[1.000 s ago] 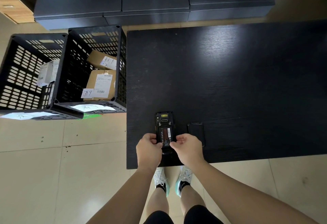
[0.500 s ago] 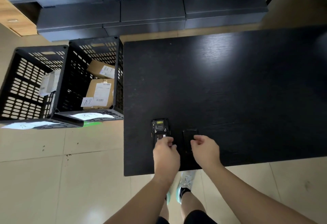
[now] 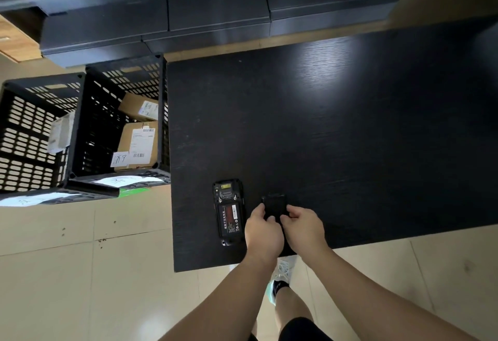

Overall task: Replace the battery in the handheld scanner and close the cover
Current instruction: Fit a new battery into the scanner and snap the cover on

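Note:
The black handheld scanner lies face down near the front left corner of the black table. Its back is uncovered, and the battery with a red and white label sits in the bay. Just to its right lies the flat black battery cover. My left hand and my right hand pinch the cover's near end from either side, hiding that end. Neither hand touches the scanner.
Two black slotted crates stand on the floor left of the table, holding cardboard parcels with labels. Dark boxes are stacked beyond the table's far edge. My legs and shoes show below the table's front edge.
Both hands have left the scanner and shifted right onto the battery cover. The battery, held at the bay a second ago, now lies uncovered in the scanner.

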A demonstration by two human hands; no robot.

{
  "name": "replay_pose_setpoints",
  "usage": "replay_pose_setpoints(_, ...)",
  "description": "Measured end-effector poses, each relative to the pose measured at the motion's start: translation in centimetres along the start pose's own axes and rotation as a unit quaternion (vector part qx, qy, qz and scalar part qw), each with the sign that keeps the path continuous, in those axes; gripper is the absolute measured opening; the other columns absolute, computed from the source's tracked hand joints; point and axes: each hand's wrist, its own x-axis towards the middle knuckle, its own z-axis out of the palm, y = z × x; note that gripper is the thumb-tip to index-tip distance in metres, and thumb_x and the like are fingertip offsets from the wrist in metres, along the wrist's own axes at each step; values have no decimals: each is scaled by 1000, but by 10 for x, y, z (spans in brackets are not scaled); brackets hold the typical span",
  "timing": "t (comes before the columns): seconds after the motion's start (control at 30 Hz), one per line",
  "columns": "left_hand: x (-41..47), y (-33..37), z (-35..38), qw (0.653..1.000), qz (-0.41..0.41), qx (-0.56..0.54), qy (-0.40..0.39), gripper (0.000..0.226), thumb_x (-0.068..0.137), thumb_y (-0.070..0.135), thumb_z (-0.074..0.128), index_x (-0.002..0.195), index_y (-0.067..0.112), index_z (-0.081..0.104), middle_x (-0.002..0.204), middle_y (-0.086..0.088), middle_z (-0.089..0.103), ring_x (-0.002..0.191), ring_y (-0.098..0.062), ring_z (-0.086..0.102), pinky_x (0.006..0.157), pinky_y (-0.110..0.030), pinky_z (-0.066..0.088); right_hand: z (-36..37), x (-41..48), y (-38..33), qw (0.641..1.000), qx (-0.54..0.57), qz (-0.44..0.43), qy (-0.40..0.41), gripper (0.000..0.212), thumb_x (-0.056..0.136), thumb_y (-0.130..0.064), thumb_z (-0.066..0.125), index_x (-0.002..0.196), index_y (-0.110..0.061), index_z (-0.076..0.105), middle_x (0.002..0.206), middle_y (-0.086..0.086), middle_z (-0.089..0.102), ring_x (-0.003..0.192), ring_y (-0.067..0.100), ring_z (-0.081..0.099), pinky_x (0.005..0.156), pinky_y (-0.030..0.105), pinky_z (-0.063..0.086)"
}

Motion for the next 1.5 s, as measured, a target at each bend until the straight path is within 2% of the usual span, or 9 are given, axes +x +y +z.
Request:
replay_pose_setpoints(0.1,2,2,0,998,-29,-58,20,37,88,0,51,89,34,66,95,13,72,87,-9,67,68,-15,48,-2,1,-3,999,47,24,8,41,86,-25,68,125,-15,64,117,2,69,105,17,64,92,33,51)
replay_pose_setpoints(0.2,2,1,-3,994,-53,-90,41,40,89,6,61,127,20,60,121,6,64,102,-7,61,85,-21,45,-5,0,-2,996,73,38,22,37,83,-26,73,118,-17,67,109,-1,70,98,14,64,88,30,52)
replay_pose_setpoints(0.33,7,0,-15,994,-26,-76,68,42,87,12,66,128,15,60,115,3,68,99,-8,63,88,-25,50,-10,-2,-7,993,113,26,24,24,79,-24,79,101,-21,70,90,-7,71,84,9,66,76,26,54)
replay_pose_setpoints(0.43,11,2,-35,994,-2,-75,85,39,84,13,69,123,18,64,102,10,69,91,-4,65,83,-23,52,-9,-4,-20,992,125,7,1,20,77,-24,80,94,-24,70,85,-8,71,81,9,68,70,24,54)
replay_pose_setpoints(0.5,14,2,-54,993,19,-73,86,38,82,13,71,120,20,66,97,10,69,87,-2,65,77,-20,51,-2,-7,-30,993,118,-8,-21,20,76,-26,80,93,-26,70,84,-7,72,79,11,69,72,32,58)
replay_pose_setpoints(0.6,19,-1,-83,993,38,-71,86,34,80,10,73,113,19,70,95,6,73,87,-9,69,82,-31,58,12,-11,-45,991,121,-37,-49,20,73,-24,81,90,-24,70,82,-4,74,79,13,71,79,40,60)
replay_pose_setpoints(0.8,28,-16,-122,992,57,-77,85,29,80,3,72,99,24,72,88,1,73,75,-11,68,71,-29,58,42,-16,-61,989,114,-60,-77,19,70,-19,82,84,-22,69,81,-1,74,78,15,72,79,43,60)
replay_pose_setpoints(1.27,42,-38,-125,992,79,-78,52,29,78,-1,74,98,20,71,85,-2,71,66,-3,64,70,-28,58,54,-8,-48,993,71,-65,-74,20,73,-23,81,87,-24,68,83,-4,72,78,14,71,78,38,60)
replay_pose_setpoints(1.5,43,-41,-128,990,86,-83,70,32,77,-1,74,91,28,71,84,3,72,76,-11,69,79,-38,60,59,-8,-50,991,71,-84,-73,19,72,-22,80,83,-27,66,81,-6,71,75,14,71,72,29,57)
